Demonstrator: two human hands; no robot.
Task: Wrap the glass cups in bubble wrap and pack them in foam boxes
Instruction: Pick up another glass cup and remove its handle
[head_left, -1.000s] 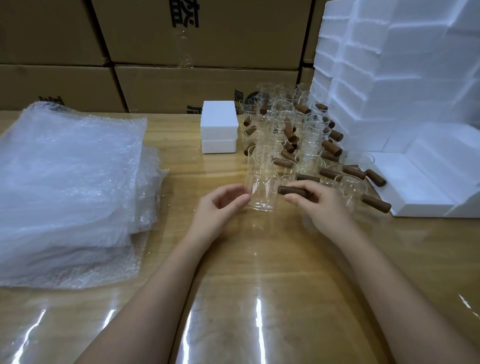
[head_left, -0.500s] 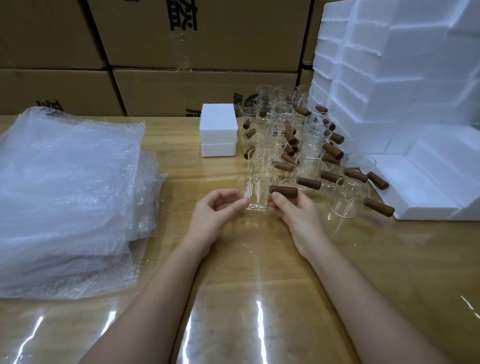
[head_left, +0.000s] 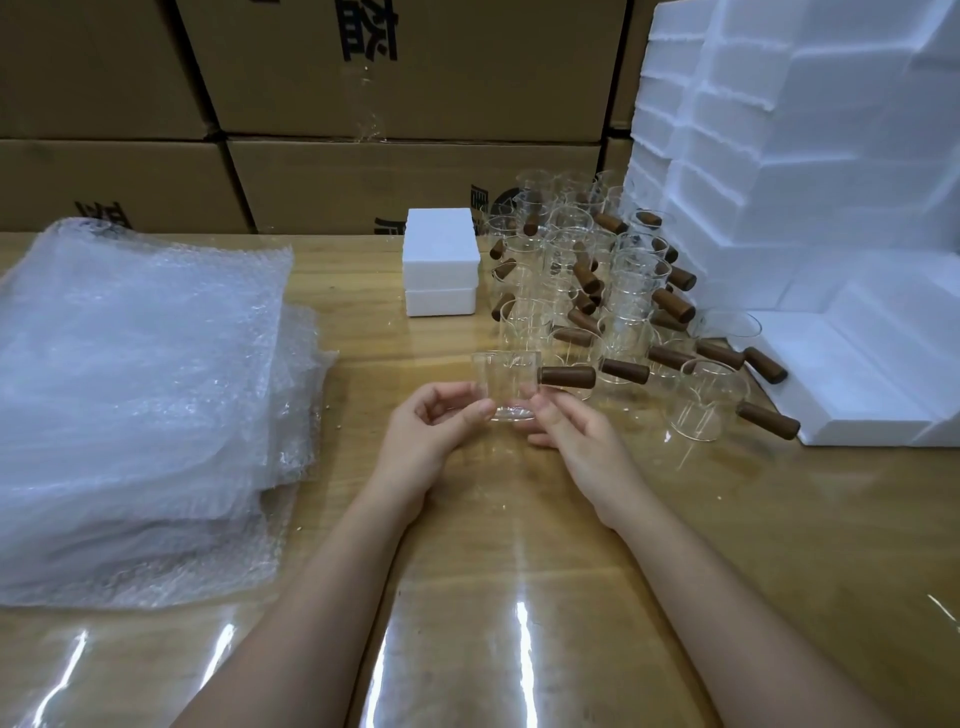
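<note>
In the head view, the glass cup (head_left: 511, 387) sits just above the middle of the frame, caught between my two hands: my left hand (head_left: 431, 436) is curled, its thumb tip pressed to the cup's lower left wall, and my right hand (head_left: 582, 441) pinches the lower right wall with its fingertips, just under the handle. I cannot tell whether the base touches the desk (head_left: 519, 571). The cup is clear, straight-sided and upright, with a dark brown wooden handle (head_left: 568, 376) sticking out sideways to the right. Behind it, right of centre, stands a cluster of like cups (head_left: 587, 275), beside the foam boxes (head_left: 805, 208) at upper right. The bubble wrap (head_left: 140, 389) is piled at left. The cardboard cartons (head_left: 415, 67) across the top carry black printed characters, cut off and unreadable.
</note>
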